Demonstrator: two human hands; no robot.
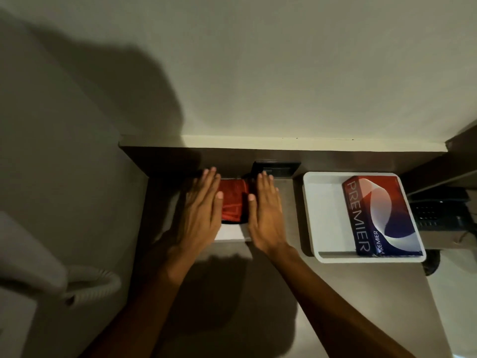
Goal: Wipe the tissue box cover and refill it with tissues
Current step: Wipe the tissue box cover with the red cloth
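The grey tabletop [258, 293] runs up to a dark back panel [335, 157] under a pale wall; a white tray [325, 215] rests on it at the right, well apart from the hands; the tray holds one tissue pack [382, 215], red, white and blue, marked PREMIER, lying against the tray's right side; the tray's left part is bare. A white tissue box cover [229, 233] sits at the tabletop's centre, close to the back panel; a red pack [232, 202] shows in its dark opening. The left hand [201, 210] lies flat on the cover's left side and the right hand [265, 213] flat on its right side; the fingers of both are extended and together, gripping nothing, with thumbs angled inward over the red pack.
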